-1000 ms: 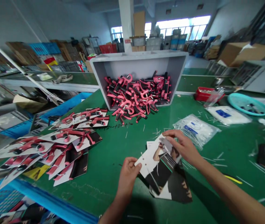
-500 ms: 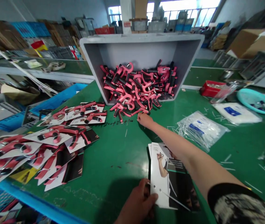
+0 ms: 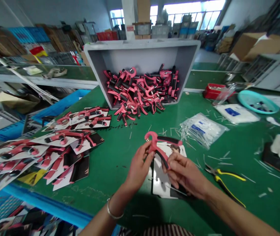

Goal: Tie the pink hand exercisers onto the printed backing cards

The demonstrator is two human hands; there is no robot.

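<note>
left hand [image 3: 138, 165], right hand [image 3: 187, 173] both gripping one pink tool [image 3: 155, 141] above printed card [image 3: 160, 183], seemingly unattached; done: carded tools [image 3: 62, 137], left edge of table [image 3: 115, 186]; remaining: loose tools [image 3: 140, 93], grey bin [image 3: 142, 45], far edge

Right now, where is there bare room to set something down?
A wide patch of green tabletop lies between the carded pink tools and the left hand. A smaller one separates the grey crate from the plastic bag. Crowded: right of the right hand, with pliers and white strips.
</note>
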